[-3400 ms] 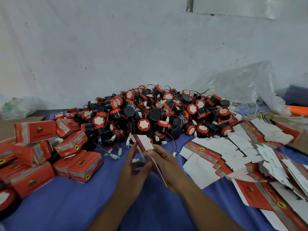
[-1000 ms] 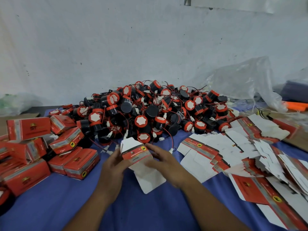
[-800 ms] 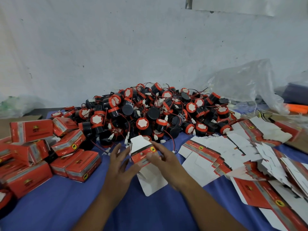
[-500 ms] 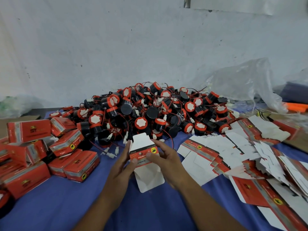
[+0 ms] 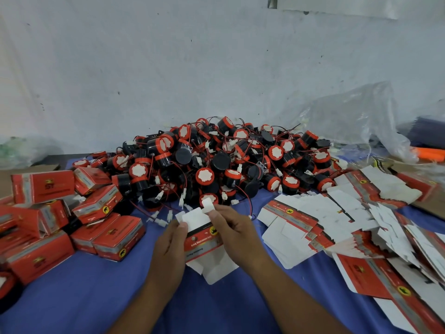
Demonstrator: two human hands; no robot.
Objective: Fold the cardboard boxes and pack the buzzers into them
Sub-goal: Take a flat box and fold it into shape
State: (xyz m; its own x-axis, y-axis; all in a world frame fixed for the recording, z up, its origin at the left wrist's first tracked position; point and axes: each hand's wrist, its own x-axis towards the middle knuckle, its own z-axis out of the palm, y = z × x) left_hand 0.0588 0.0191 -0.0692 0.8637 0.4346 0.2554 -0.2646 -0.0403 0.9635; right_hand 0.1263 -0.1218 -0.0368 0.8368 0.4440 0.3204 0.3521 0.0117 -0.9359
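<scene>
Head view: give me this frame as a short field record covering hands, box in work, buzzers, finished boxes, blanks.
left hand: holds the half-folded box at its left side, thumb on its face
right hand: pinches a white end flap of that box
box state: flaps not yet closed
buzzers: loose pile behind the hands
folded boxes: heaped at left
flat blanks: spread at right
surface: blue cloth

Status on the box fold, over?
Left hand, right hand both pinch the box at its flaps. Half-folded, flaps open. Buzzer pile behind it, nothing blocking.
</scene>
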